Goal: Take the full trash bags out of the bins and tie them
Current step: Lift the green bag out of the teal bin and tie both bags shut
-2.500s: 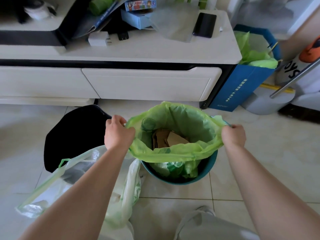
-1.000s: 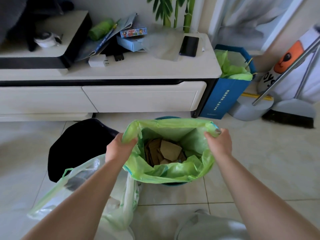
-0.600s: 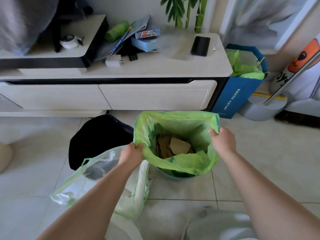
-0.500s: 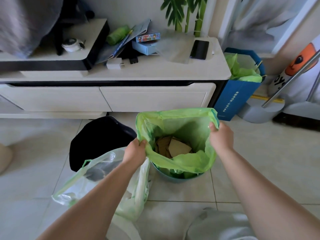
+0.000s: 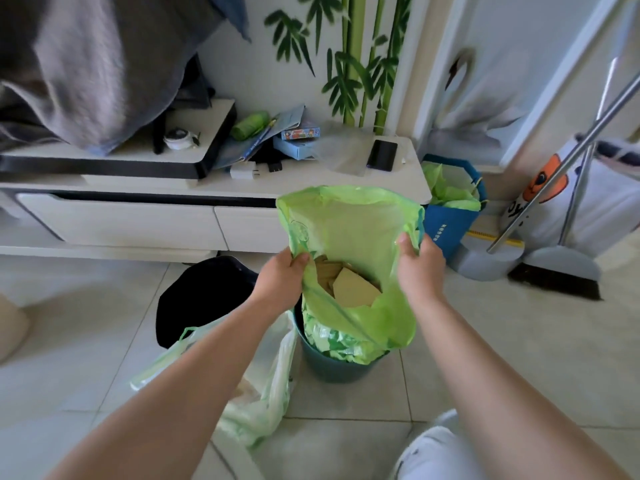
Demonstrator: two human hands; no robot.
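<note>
A green trash bag (image 5: 349,230) stands partly lifted above a teal round bin (image 5: 332,367), its mouth open and brown cardboard pieces (image 5: 349,289) showing inside. My left hand (image 5: 280,278) grips the bag's left rim. My right hand (image 5: 417,268) grips its right rim. The bag's lower part still hangs inside the bin. A pale translucent bag (image 5: 263,393) with green handles lies on the floor left of the bin, partly hidden by my left forearm.
A black bin (image 5: 201,299) stands left of the teal one. Behind is a low white cabinet (image 5: 138,220) with a phone (image 5: 382,155) and clutter. A blue bin with a green liner (image 5: 450,209), a dustpan and a broom (image 5: 554,278) stand at the right.
Both hands have raised the green bag's rim higher and drawn closer together, pulling more of the bag out of the teal bin. The camera has tilted upward.
</note>
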